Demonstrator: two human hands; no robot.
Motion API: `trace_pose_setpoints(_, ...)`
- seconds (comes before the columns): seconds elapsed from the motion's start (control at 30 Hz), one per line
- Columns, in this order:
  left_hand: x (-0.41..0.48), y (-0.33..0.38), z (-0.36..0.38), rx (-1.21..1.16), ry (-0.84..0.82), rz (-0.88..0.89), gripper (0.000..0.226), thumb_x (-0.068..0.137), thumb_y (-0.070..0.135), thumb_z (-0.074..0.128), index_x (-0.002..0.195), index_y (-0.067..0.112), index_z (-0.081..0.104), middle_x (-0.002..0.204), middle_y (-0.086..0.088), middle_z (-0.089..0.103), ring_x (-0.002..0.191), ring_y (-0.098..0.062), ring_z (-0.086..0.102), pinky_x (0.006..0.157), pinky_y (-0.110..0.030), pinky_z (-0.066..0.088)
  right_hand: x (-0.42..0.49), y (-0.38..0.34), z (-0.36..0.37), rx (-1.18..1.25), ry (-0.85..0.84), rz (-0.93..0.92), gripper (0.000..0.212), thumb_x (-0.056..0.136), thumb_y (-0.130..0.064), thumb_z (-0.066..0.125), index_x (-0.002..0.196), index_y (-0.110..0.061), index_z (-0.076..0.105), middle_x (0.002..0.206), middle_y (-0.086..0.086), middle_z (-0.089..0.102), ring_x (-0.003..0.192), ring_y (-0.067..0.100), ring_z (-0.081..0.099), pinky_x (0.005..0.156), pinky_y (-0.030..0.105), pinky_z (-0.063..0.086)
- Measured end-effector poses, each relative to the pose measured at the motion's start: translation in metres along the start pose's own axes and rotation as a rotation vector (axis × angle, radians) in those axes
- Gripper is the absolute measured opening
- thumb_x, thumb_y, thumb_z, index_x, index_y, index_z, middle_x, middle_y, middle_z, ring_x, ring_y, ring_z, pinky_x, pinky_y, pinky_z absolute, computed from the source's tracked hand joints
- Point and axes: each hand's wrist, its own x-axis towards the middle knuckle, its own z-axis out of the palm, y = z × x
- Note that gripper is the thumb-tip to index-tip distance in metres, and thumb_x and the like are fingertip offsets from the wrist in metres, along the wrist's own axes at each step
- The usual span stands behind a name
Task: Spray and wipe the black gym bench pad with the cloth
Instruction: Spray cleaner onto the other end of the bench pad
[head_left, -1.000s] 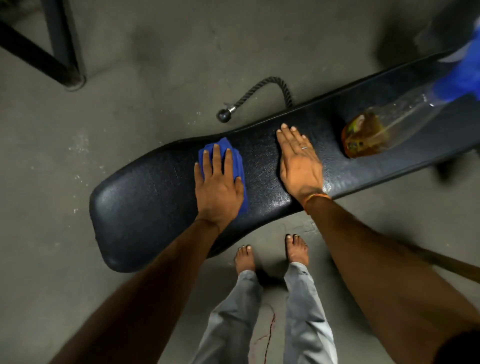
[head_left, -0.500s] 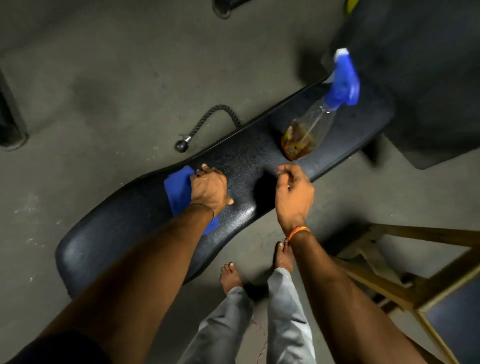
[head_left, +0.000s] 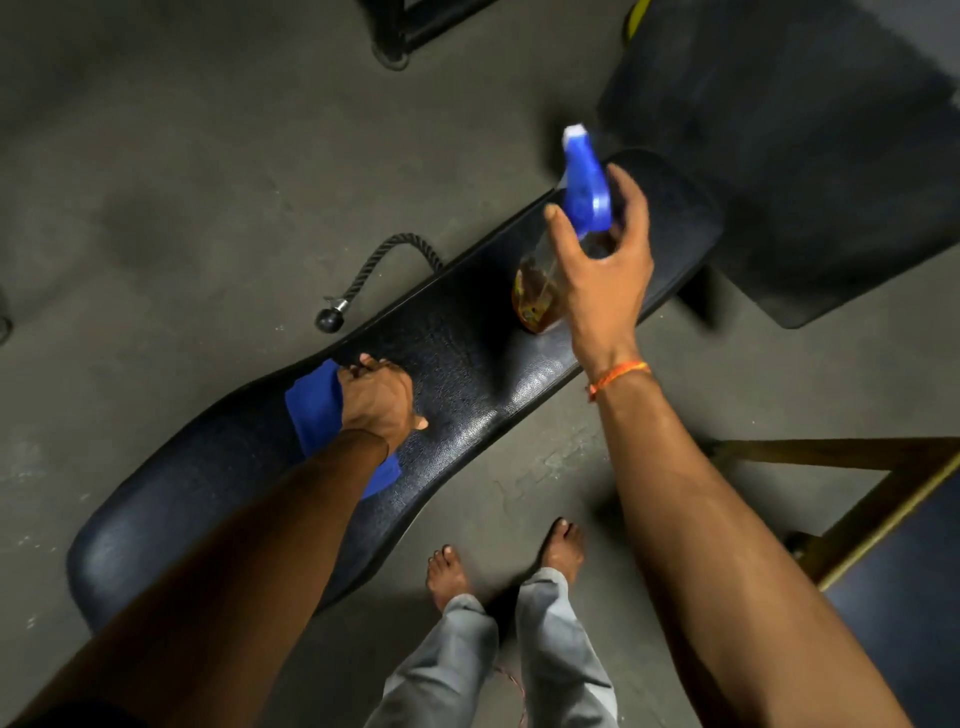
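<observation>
The long black bench pad (head_left: 467, 364) runs from lower left to upper right. A blue cloth (head_left: 314, 410) lies on its middle, and my left hand (head_left: 379, 402) grips it with curled fingers, pressing it against the pad. A clear spray bottle (head_left: 584, 187) with a blue trigger head and amber liquid stands on the pad's right part. My right hand (head_left: 608, 280) hovers at the bottle with thumb and fingers spread on either side of the neck, not closed on it. The hand hides part of the bottle's body.
A rope handle with a black ball end (head_left: 363, 275) lies on the concrete floor behind the pad. A dark mat (head_left: 805, 156) is at the upper right, a wooden frame (head_left: 857, 499) at the right, a black metal foot (head_left: 395, 41) at the top. My bare feet (head_left: 447, 571) stand before the pad.
My right hand lifted off the pad and moved up and right to the spray bottle, opening around its neck. My left hand curled from flat onto the cloth and stays there.
</observation>
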Motion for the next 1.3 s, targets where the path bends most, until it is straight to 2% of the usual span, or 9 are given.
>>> trace_pose_setpoints(0.1, 0.001, 0.001, -0.002, 0.022, -0.026, -0.003, 0.097, 0.091, 0.066, 0.053, 0.151, -0.004, 0.026, 0.151, -0.031, 0.038, 0.138, -0.041, 0.044, 0.115, -0.051, 0.038, -0.001, -0.004, -0.003, -0.016, -0.096, -0.084, 0.021, 0.093, -0.013, 0.075, 0.110, -0.006, 0.066, 0.085, -0.011, 0.060, 0.074, -0.003, 0.054, 0.076, 0.018, 0.046)
trace_pose_setpoints(0.2, 0.004, 0.002, -0.005, -0.005, -0.054, -0.010, 0.095, 0.089, 0.066, 0.058, 0.150, -0.002, 0.030, 0.148, -0.027, 0.043, 0.136, -0.038, 0.046, 0.114, -0.049, 0.040, -0.018, -0.001, -0.012, -0.088, -0.184, -0.148, 0.013, 0.095, -0.013, 0.070, 0.093, -0.001, 0.068, 0.089, 0.006, 0.057, 0.083, 0.013, 0.057, 0.079, 0.031, 0.047)
trace_pose_setpoints(0.27, 0.005, 0.002, -0.006, -0.031, -0.062, -0.014, 0.092, 0.087, 0.065, 0.062, 0.147, 0.001, 0.035, 0.143, -0.023, 0.048, 0.132, -0.035, 0.050, 0.112, -0.046, 0.042, -0.036, 0.003, -0.020, -0.105, -0.215, -0.154, 0.012, 0.095, -0.013, 0.071, 0.092, -0.002, 0.071, 0.100, 0.005, 0.058, 0.095, 0.011, 0.059, 0.089, 0.025, 0.046)
trace_pose_setpoints(0.33, 0.006, 0.003, -0.005, -0.040, -0.070, -0.014, 0.090, 0.087, 0.065, 0.063, 0.146, 0.002, 0.037, 0.140, -0.021, 0.050, 0.129, -0.033, 0.052, 0.111, -0.045, 0.043, -0.056, 0.001, -0.030, -0.079, -0.281, -0.103, 0.008, 0.095, -0.016, 0.072, 0.090, -0.010, 0.071, 0.095, 0.000, 0.064, 0.089, 0.008, 0.061, 0.085, 0.030, 0.050)
trace_pose_setpoints(0.43, 0.009, 0.003, -0.001, -0.080, -0.070, -0.019, 0.097, 0.085, 0.066, 0.063, 0.150, 0.002, 0.032, 0.149, -0.023, 0.042, 0.138, -0.037, 0.044, 0.114, -0.047, 0.038, -0.086, 0.008, -0.039, -0.198, -0.435, 0.067, 0.029, 0.097, -0.036, 0.071, 0.073, -0.025, 0.058, 0.063, -0.010, 0.056, 0.059, 0.008, 0.052, 0.063, 0.034, 0.046)
trace_pose_setpoints(0.57, 0.010, 0.000, 0.007, -0.148, -0.038, -0.032, 0.106, 0.085, 0.066, 0.063, 0.155, -0.001, 0.021, 0.157, -0.028, 0.030, 0.143, -0.039, 0.038, 0.116, -0.048, 0.035, -0.120, 0.043, -0.040, -0.414, -0.545, 0.277, 0.054, 0.092, -0.060, 0.067, 0.074, -0.010, 0.056, 0.058, 0.002, 0.054, 0.059, 0.019, 0.053, 0.065, 0.040, 0.050)
trace_pose_setpoints(0.73, 0.009, -0.004, 0.013, -0.195, -0.016, -0.035, 0.111, 0.084, 0.069, 0.061, 0.156, -0.002, 0.017, 0.161, -0.030, 0.022, 0.148, -0.040, 0.033, 0.119, -0.049, 0.033, -0.149, 0.090, -0.047, -0.556, -0.531, 0.467, 0.063, 0.086, -0.071, 0.059, 0.077, -0.008, 0.065, 0.063, 0.006, 0.069, 0.067, 0.028, 0.068, 0.073, 0.041, 0.058)
trace_pose_setpoints(1.03, 0.012, 0.001, 0.013, -0.225, 0.029, -0.079, 0.104, 0.078, 0.068, 0.069, 0.147, -0.002, 0.034, 0.144, -0.026, 0.049, 0.128, -0.037, 0.055, 0.106, -0.047, 0.048, -0.142, 0.097, -0.052, -0.501, -0.492, 0.442, 0.068, 0.079, -0.080, 0.048, 0.077, -0.015, 0.067, 0.067, 0.003, 0.071, 0.071, 0.026, 0.068, 0.071, 0.038, 0.056)
trace_pose_setpoints(1.3, 0.015, 0.005, 0.015, -0.430, 0.108, -0.125, 0.123, 0.068, 0.052, 0.087, 0.158, 0.007, 0.016, 0.152, -0.027, 0.041, 0.138, -0.038, 0.046, 0.112, -0.051, 0.041, -0.111, 0.103, -0.050, -0.432, -0.300, 0.430, 0.048, 0.093, -0.057, 0.065, 0.075, -0.012, 0.066, 0.070, 0.005, 0.071, 0.074, 0.027, 0.067, 0.069, 0.036, 0.050)
